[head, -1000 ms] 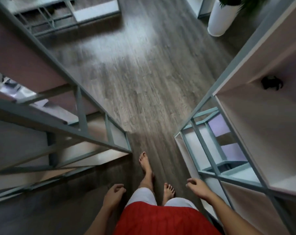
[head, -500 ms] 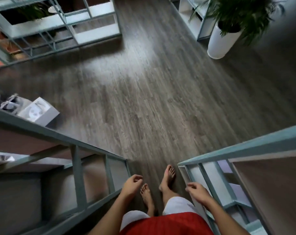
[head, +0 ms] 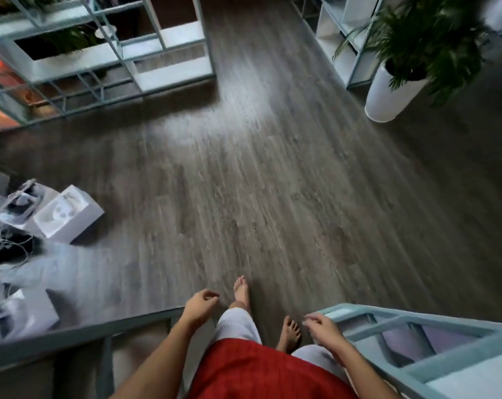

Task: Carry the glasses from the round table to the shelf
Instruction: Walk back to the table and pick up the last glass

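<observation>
Floor (head: pixel 272 182): grey wood-grain planks, satin sheen (pale glare patch). Shelf frames (head: pixel 416 315): painted metal, matt pale teal. Planter (head: pixel 387 93): smooth white. Shirt (head: pixel 267 372): red cloth.

Two bare feet (head: pixel 242 292), three white boxes (head: pixel 68 214), one potted plant (head: pixel 393 90), two hands (head: pixel 199 305).

Boxes (head: pixel 68 214) on floor (head: pixel 258 174) left, potted plant (head: pixel 393 90) far right
</observation>
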